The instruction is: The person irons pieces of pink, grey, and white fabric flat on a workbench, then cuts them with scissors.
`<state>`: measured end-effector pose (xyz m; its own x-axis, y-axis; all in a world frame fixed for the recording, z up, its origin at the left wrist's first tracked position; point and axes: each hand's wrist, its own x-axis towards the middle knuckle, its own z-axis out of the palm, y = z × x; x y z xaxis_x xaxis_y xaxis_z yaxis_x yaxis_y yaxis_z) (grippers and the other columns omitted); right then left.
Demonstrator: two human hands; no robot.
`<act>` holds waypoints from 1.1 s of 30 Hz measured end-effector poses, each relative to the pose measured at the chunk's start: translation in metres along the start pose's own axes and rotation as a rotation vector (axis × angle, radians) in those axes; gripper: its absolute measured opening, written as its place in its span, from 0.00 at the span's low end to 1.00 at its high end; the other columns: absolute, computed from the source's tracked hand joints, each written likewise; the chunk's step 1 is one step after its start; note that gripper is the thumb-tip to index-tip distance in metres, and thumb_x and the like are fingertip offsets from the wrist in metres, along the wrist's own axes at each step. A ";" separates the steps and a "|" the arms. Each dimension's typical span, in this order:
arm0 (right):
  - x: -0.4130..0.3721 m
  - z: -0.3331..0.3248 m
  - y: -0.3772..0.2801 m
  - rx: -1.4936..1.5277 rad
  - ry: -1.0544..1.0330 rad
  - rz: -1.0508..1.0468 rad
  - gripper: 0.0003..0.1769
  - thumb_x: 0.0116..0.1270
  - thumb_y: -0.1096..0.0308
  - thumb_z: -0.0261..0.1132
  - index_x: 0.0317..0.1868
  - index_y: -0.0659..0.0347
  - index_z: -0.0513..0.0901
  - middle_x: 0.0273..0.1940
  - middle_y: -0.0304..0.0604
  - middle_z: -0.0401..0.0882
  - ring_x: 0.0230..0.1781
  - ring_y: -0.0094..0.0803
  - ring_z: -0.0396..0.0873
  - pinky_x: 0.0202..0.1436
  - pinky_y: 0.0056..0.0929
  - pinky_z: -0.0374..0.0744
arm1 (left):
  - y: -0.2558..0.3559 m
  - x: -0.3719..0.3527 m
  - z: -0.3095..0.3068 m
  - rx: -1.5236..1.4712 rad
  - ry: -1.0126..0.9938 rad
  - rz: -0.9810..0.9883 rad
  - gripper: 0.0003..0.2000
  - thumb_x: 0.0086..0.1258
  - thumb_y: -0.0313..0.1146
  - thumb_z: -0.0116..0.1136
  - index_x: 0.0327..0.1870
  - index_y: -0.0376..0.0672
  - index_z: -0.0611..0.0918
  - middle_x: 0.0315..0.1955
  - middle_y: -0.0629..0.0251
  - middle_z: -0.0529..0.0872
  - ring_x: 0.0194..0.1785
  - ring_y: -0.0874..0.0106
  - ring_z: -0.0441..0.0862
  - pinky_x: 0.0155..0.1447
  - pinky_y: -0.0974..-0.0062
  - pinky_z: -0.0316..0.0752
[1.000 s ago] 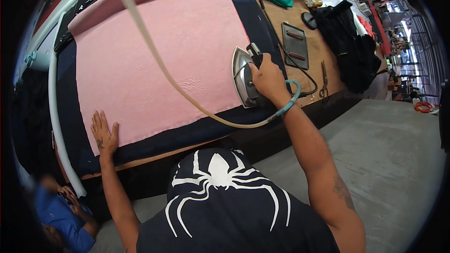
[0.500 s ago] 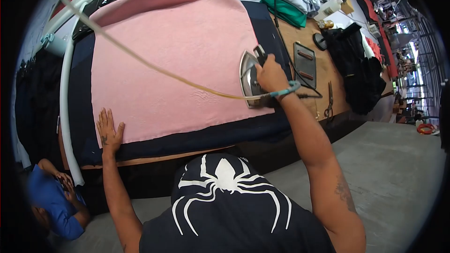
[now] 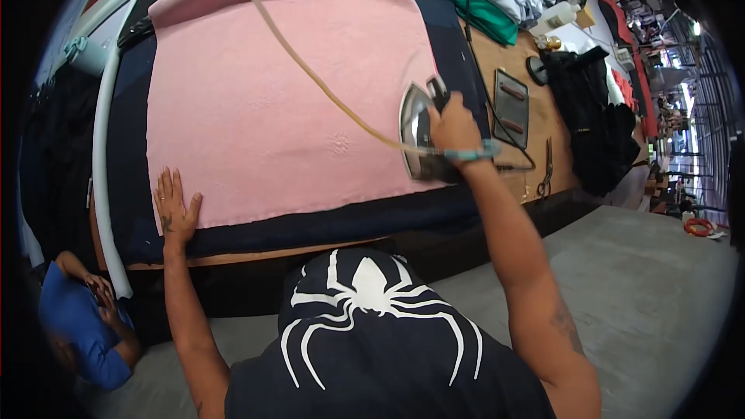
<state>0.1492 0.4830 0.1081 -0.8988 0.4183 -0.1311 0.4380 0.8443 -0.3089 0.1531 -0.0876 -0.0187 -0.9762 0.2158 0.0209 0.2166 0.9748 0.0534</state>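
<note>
A large pink cloth [image 3: 287, 109] lies over a dark padded surface [image 3: 310, 229], its far edge curled up in a fold. My right hand [image 3: 456, 128] is closed round the handle of a steam iron [image 3: 417, 128], whose soleplate rests on the cloth near its right edge. From the iron a pale hose [image 3: 310, 74] runs up and to the left across the cloth. My left hand [image 3: 176, 206] lies flat with fingers stretched on the cloth's near left corner. Small wrinkles show in the middle of the cloth.
Right of the padding are a metal iron rest [image 3: 511, 109], scissors [image 3: 547, 167] and a black garment [image 3: 594, 120]. Green cloth [image 3: 477, 8] and a plastic bottle [image 3: 555, 17] lie at the back. A white pipe [image 3: 107, 163] borders the left side. A person in blue [image 3: 81, 326] is at lower left.
The iron in my right hand stays near the cloth's right edge, with only a slight shift. The hose has swung to the right. My left hand remains flat on the corner.
</note>
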 end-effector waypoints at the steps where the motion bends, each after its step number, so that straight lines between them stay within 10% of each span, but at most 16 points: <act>1: -0.013 -0.002 0.005 0.006 -0.025 0.012 0.27 0.73 0.56 0.64 0.58 0.71 0.68 0.42 0.75 0.82 0.48 0.71 0.81 0.51 0.59 0.80 | 0.001 0.002 0.000 -0.007 0.011 -0.012 0.37 0.77 0.53 0.51 0.80 0.39 0.59 0.81 0.47 0.53 0.83 0.49 0.47 0.82 0.50 0.41; 14: -0.068 -0.025 -0.014 0.118 -0.090 -0.005 0.31 0.72 0.60 0.65 0.69 0.64 0.65 0.42 0.69 0.84 0.46 0.69 0.82 0.49 0.55 0.80 | 0.005 0.003 -0.008 -0.048 -0.002 -0.021 0.41 0.73 0.56 0.54 0.80 0.38 0.59 0.80 0.45 0.54 0.83 0.48 0.48 0.82 0.48 0.39; 33: -0.023 0.024 -0.037 0.005 -0.017 -0.013 0.23 0.72 0.58 0.64 0.55 0.68 0.69 0.37 0.72 0.83 0.41 0.70 0.82 0.46 0.60 0.80 | -0.027 -0.001 -0.006 0.026 -0.035 0.052 0.40 0.76 0.56 0.50 0.81 0.38 0.57 0.81 0.46 0.52 0.84 0.50 0.46 0.83 0.49 0.38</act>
<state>0.1532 0.4342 0.1004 -0.9046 0.4015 -0.1432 0.4263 0.8477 -0.3157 0.1483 -0.1143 -0.0146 -0.9635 0.2676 -0.0120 0.2672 0.9632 0.0275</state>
